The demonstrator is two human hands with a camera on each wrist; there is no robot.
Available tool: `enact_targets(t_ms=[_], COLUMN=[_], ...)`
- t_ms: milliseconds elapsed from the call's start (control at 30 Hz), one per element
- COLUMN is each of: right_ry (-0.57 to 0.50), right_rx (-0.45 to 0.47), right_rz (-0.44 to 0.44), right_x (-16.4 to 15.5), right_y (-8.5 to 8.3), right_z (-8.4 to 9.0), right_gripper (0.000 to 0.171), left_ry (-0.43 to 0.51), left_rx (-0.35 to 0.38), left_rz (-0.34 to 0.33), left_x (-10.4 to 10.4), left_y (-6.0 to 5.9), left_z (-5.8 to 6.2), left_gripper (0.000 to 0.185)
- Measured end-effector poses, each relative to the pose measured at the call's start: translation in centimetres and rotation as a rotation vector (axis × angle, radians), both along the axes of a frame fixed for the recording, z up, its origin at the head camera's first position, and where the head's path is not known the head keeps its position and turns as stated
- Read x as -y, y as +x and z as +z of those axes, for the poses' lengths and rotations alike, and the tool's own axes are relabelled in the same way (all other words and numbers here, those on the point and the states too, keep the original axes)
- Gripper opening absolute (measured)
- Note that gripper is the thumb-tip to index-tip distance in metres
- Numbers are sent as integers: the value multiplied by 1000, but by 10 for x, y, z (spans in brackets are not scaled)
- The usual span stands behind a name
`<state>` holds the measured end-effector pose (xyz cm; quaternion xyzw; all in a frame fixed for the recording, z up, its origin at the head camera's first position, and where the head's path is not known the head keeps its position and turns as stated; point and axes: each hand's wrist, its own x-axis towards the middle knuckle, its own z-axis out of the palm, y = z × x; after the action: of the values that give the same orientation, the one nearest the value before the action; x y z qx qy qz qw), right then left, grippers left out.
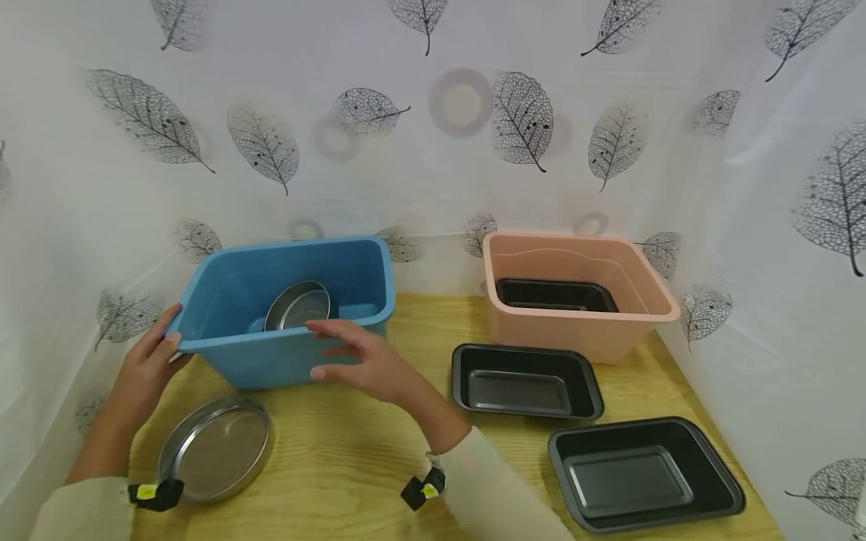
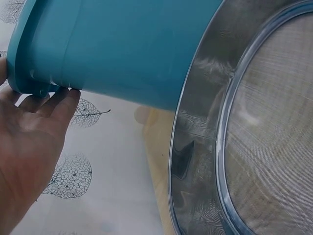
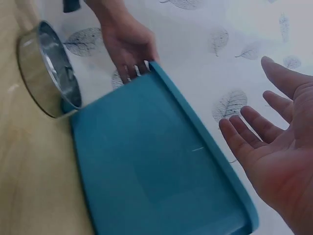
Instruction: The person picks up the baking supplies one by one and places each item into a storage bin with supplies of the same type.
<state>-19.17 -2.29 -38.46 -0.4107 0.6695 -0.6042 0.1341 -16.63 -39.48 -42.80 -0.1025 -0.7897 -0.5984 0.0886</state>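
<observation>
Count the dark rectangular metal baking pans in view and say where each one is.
3: one dark rectangular baking pan inside the pink plastic tub, two on the wooden table, middle and front right. Others may be hidden.

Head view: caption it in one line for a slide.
Left hand touches the blue bin rim; right hand hovers open at its front.

Nothing here can be read: no words, numbers or brand marks show on the bins, the pans or the leaf-printed sheet behind them.
</observation>
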Motion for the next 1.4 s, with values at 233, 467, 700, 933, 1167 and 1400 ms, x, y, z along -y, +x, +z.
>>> enact_targets(t_ms=[233,467,700,933,1167,1400], right_ry=[16,79,124,185,196,245], right_rx=[103,176,273,327,307,286], right_rz=[25,61,2,-56,-60,-70], right_x=[15,45,75,91,105,115], right_y=[23,41,44,42,39,41], right_z=[-35,-71,-100,-116,-132,-137], right_gripper=[58,56,52,50,52,52], left_ry=[0,-13,17,49,89,106], left_rx=[-3,-2,-15,-13,-22,-23], left_rz=[-5,12,0,-20,-41,-38], left_x=[3,6,6,4,2,2], left_y=[2,3,2,0,-1,0], left_z=[-2,-3,-4,-5,-5,-6], left_gripper=[58,57,57,58,58,57])
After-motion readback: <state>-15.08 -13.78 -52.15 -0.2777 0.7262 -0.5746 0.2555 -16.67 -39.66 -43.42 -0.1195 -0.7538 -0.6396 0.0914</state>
